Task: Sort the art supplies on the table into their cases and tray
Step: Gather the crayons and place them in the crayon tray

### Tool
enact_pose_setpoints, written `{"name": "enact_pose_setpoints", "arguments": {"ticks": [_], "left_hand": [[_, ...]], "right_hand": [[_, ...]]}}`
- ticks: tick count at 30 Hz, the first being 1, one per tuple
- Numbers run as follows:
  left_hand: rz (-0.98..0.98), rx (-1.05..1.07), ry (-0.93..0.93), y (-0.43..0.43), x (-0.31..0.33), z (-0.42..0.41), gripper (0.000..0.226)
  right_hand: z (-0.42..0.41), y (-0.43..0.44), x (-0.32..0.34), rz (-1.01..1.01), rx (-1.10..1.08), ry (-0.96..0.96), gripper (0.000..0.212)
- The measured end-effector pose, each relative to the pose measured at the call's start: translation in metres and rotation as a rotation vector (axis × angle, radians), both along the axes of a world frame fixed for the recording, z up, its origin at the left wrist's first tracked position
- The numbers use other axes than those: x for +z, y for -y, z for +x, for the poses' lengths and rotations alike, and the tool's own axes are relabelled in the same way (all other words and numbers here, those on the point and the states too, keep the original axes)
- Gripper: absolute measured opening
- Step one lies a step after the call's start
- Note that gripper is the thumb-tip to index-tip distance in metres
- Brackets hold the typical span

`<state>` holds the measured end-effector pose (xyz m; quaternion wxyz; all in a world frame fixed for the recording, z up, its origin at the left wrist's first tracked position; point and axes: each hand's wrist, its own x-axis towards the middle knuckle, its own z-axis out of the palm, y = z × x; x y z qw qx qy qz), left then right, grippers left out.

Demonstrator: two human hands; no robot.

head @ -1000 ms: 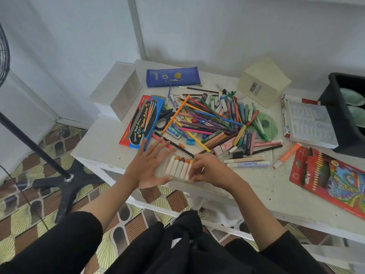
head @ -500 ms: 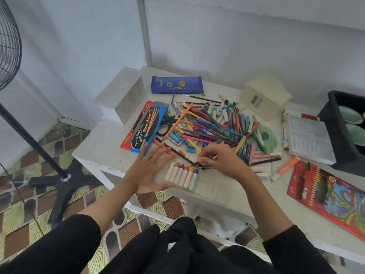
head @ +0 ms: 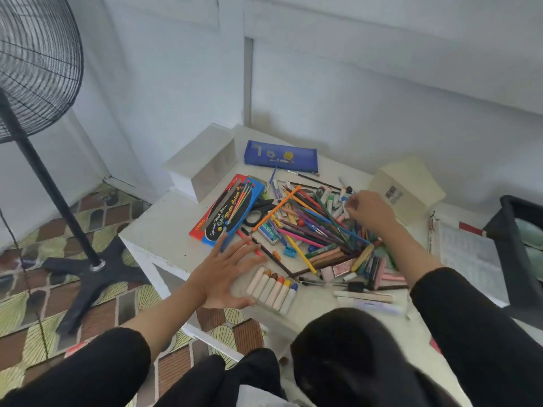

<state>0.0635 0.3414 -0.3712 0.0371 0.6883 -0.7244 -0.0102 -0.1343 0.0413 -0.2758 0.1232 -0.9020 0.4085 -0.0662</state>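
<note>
A heap of coloured pencils, pens and markers [head: 311,227] covers the middle of the white table [head: 158,230]. Near the front edge a row of several crayons [head: 271,286] lies side by side in a clear tray. My left hand [head: 226,274] rests flat and spread on the table, just left of that row. My right hand [head: 368,211] is over the far side of the heap, fingertips pinching at small markers there; what it grips is blurred. A blue pencil case [head: 280,156] lies at the back. A red and blue water-colour pencil box [head: 227,214] sits left of the heap.
A cream cardboard box [head: 408,188] stands behind my right hand. A white plastic tray [head: 467,254] and a black bin [head: 520,230] are at the right. A white drawer unit [head: 202,163] sits at the table's back left. A standing fan [head: 35,83] is on the floor, left.
My right hand left the crayon row and reached across the heap to its far side. One more crayon joined the row. My left hand stayed beside it.
</note>
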Motion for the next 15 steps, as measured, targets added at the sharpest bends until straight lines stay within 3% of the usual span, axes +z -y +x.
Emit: {"name": "enact_pose_setpoints", "arguments": {"ticks": [5,10,15], "left_hand": [[-0.004,0.003,0.011,0.000,0.000,-0.001,0.083],[-0.007,0.005,-0.005,-0.001,0.000,0.000,0.084],[-0.006,0.002,-0.009,0.000,-0.001,0.000,0.086]], "right_hand": [[0.017,0.012,-0.009,-0.092,-0.093,-0.058,0.021],[0.029,0.014,-0.021,-0.077,-0.173,-0.233,0.041],[0.029,0.011,-0.027,-0.068,-0.213,-0.116,0.032]]}}
